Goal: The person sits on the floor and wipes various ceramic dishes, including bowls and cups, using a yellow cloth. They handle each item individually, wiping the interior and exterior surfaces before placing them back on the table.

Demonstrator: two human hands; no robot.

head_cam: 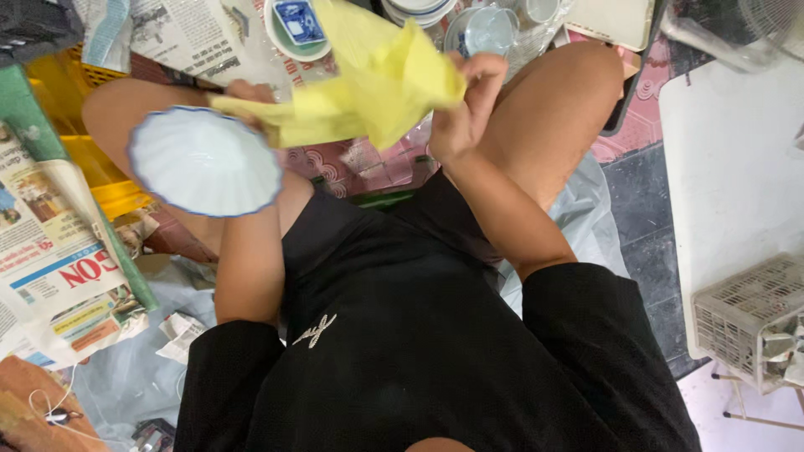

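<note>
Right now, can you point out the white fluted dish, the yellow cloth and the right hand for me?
White fluted dish (pixel 203 161), head view, middle of its pale ribbed surface.
Yellow cloth (pixel 377 79), head view, centre of the bunched fabric.
Right hand (pixel 462 109), head view, back of the hand gripping the cloth.

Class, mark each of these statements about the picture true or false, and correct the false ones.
1. The left hand holds a white bowl with a blue rim. True.
2. The right hand grips a red cloth. False: it grips a yellow cloth.
3. Newspapers lie on the person's left. True.
4. The bowl is full of soup. False: it shows only its white ribbed surface, with nothing in it.
5. A pale plastic basket sits at the right. True.
6. The person wears a white shirt. False: the shirt is black.
</note>
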